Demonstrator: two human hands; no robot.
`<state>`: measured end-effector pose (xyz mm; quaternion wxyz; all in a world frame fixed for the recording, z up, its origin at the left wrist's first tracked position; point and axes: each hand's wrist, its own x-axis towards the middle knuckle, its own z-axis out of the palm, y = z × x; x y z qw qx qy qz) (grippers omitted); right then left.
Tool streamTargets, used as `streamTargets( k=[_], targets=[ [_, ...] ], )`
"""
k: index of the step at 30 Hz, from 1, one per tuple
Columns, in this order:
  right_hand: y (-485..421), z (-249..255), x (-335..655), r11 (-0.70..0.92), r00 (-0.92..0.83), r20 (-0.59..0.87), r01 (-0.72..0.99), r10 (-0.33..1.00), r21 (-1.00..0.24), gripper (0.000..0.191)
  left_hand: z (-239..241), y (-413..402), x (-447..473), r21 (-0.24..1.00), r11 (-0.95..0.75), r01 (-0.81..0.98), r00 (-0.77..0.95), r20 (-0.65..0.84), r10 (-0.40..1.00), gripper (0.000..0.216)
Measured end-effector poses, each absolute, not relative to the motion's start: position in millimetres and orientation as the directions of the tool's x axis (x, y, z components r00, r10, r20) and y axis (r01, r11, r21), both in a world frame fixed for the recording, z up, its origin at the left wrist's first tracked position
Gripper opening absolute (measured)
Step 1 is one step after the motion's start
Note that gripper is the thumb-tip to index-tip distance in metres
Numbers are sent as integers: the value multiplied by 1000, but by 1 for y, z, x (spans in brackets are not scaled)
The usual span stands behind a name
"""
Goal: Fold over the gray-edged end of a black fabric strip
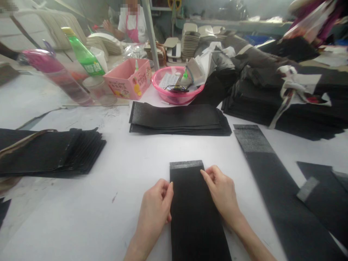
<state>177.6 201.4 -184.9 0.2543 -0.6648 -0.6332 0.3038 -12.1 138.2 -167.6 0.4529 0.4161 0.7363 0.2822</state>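
Note:
In front of me a long black strip of sheet material (194, 210) lies on the white table, with a grey band across its far end. My left hand (156, 203) pinches its left edge, fingers curled. On the opposite edge, close to the grey band, my right hand (221, 190) has thumb and forefinger closed on the strip. Another black strip (274, 188) with a wider grey end lies slantwise to the right. Beyond my hands sits a short stack of black strips (179, 117).
A banded stack of black pieces (49, 152) is at left, a tied pile (272, 98) at back right. Behind stand a pink basin (174, 96), a pink box (130, 83), a green bottle (85, 54) and a jar (99, 90). A person in a pink apron (132, 27) is farther back.

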Motion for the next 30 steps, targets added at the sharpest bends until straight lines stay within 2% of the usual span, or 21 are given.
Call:
streamTargets(
  k=[30],
  targets=[
    [201,-187,177,-93,39,-91,687,995,-721,19,-166,140,-12,766,517,383,-242,-457,856,41]
  ],
)
